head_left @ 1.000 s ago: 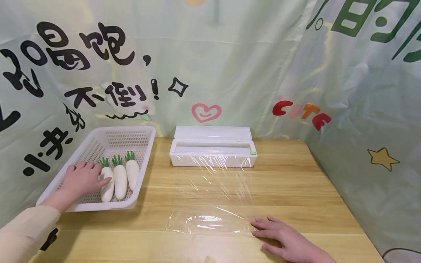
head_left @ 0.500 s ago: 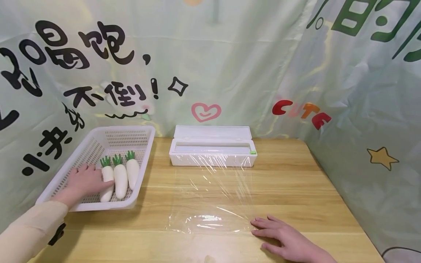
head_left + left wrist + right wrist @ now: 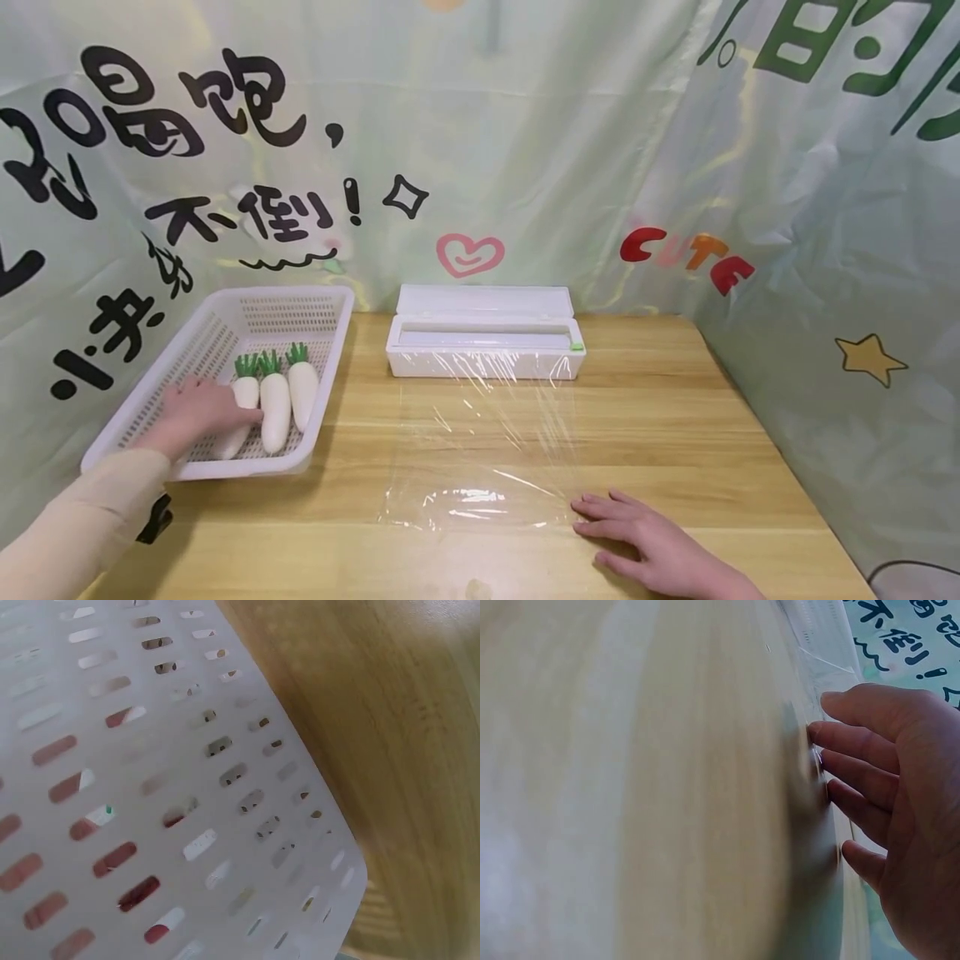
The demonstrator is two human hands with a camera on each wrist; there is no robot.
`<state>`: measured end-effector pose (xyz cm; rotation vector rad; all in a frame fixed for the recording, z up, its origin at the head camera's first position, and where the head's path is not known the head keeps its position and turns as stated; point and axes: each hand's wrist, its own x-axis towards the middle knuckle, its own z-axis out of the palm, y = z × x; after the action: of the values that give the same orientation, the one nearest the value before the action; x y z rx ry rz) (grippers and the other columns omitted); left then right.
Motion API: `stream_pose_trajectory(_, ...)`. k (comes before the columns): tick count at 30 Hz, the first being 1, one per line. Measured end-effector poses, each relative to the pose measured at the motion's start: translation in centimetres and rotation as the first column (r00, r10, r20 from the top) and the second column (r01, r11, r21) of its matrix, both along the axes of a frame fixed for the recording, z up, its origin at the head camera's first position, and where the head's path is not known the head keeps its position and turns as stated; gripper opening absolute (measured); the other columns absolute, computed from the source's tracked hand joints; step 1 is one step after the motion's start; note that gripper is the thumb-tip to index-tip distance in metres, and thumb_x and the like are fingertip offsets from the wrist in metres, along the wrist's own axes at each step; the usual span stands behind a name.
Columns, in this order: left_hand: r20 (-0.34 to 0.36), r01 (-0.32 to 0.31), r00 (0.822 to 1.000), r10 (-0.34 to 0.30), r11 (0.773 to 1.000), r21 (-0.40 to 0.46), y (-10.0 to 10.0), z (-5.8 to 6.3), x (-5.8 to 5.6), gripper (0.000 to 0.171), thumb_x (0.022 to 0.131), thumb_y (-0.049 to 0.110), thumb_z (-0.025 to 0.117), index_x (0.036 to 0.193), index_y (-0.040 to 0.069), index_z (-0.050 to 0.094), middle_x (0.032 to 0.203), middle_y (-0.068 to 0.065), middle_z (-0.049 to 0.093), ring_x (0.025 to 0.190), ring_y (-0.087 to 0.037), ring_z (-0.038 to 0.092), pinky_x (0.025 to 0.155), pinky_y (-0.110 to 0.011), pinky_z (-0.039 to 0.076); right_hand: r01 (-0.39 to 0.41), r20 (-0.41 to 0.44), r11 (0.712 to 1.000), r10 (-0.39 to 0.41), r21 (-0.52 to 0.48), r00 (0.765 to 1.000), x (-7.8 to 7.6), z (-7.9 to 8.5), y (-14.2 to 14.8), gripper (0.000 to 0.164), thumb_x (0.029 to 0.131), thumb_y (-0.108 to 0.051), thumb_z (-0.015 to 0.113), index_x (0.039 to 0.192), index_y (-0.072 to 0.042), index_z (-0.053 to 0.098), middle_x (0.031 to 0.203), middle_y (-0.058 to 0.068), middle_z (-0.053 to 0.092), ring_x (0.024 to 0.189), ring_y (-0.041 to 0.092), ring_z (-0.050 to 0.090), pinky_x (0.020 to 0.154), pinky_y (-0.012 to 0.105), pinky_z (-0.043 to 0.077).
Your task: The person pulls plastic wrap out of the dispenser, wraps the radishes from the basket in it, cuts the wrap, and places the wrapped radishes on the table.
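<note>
My left hand (image 3: pixel 197 414) reaches into a white slotted basket (image 3: pixel 330 367) and grips the leftmost white radish (image 3: pixel 245 392), thumb across it. That radish has a green top and lies tilted, its lower part partly covered by the hand. Beside it lie a middle radish (image 3: pixel 275 412) and a right radish (image 3: pixel 303 392). In the left wrist view the basket wall (image 3: pixel 135 772) fills most of the picture, and skin shows through its slots. My right hand (image 3: pixel 648 542) rests on the table with fingers spread, fingertips at the near right corner of clear cling film (image 3: pixel 480 467).
A white cling film dispenser (image 3: pixel 486 364) stands at the back middle, lid up, with a green slider (image 3: pixel 577 347) at its right end. Film runs from it toward the near side of the wooden table (image 3: pixel 675 417). A printed curtain (image 3: pixel 540 150) hangs behind and at the sides.
My left hand has moved slightly right and closed round the leftmost radish, which has tilted, its top shifting right toward the middle one. The right hand has stayed in place.
</note>
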<state>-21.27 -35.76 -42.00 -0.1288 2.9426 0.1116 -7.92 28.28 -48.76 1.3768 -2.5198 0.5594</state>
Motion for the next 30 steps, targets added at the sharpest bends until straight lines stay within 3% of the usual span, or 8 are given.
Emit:
stream_pose_trajectory(5, -0.102, -0.025, 0.995, 0.023, 1.0, -0.019, -0.1, -0.1, 0.3, 0.104, 0.065, 0.077, 0.066, 0.1, -0.021, 0.057, 0.108, -0.047, 0.045, 0.101, -0.057, 0.039, 0.088, -0.071, 0.03, -0.002, 0.01, 1.0, 0.002, -0.008, 1.0, 0.2, -0.1, -0.1, 0.039, 0.089, -0.023, 0.07, 0.127, -0.019, 0.064, 0.134, 0.006, 0.062, 0.124, 0.023, 0.058, 0.119, 0.013, 0.007)
stream_pose_trajectory(12, -0.249, 0.005, 0.968, -0.033, 0.994, -0.112, 0.0, 0.3, 0.7, 0.095, 0.066, 0.072, 0.071, 0.093, -0.018, 0.056, 0.099, -0.038, 0.047, 0.096, -0.05, 0.04, 0.081, -0.063, 0.033, 0.002, 0.014, 1.0, -0.002, -0.013, 1.0, 0.2, -0.2, 0.0, 0.039, 0.089, -0.023, 0.07, 0.127, -0.019, 0.064, 0.135, 0.006, 0.062, 0.125, 0.022, 0.058, 0.119, 0.013, 0.007)
stream_pose_trajectory(16, -0.311, 0.015, 0.949, -0.057, 0.99, -0.137, 0.1, 1.1, 1.0, 0.091, 0.069, 0.065, 0.071, 0.095, -0.02, 0.053, 0.099, -0.039, 0.047, 0.096, -0.051, 0.04, 0.08, -0.064, 0.034, 0.001, 0.013, 1.0, -0.001, -0.011, 1.0, 0.2, -0.2, 0.0, 0.039, 0.089, -0.023, 0.07, 0.127, -0.019, 0.064, 0.135, 0.006, 0.062, 0.125, 0.022, 0.058, 0.119, 0.013, 0.007)
stream_pose_trajectory(21, -0.377, 0.006, 0.925, -0.047, 0.994, -0.109, 0.3, 2.4, 1.6, 0.092, 0.074, 0.07, 0.065, 0.096, -0.019, 0.052, 0.101, -0.037, 0.047, 0.098, -0.051, 0.038, 0.08, -0.064, 0.032, 0.01, 0.014, 1.0, -0.01, -0.007, 1.0, 0.2, -0.1, -0.1, 0.039, 0.089, -0.024, 0.07, 0.127, -0.02, 0.064, 0.135, 0.005, 0.062, 0.125, 0.022, 0.058, 0.119, 0.013, 0.007)
stream_pose_trajectory(30, -0.465, 0.0, 0.885, -0.032, 0.998, -0.07, 3.0, 6.0, 3.2, 0.101, 0.075, 0.08, 0.054, 0.104, -0.017, 0.051, 0.106, -0.036, 0.045, 0.099, -0.052, 0.037, 0.078, -0.062, 0.032, 0.018, 0.018, 1.0, -0.018, 0.005, 1.0, 0.2, 0.2, -0.2, 0.038, 0.089, -0.025, 0.07, 0.126, -0.02, 0.065, 0.133, 0.005, 0.063, 0.123, 0.023, 0.059, 0.118, 0.012, 0.007)
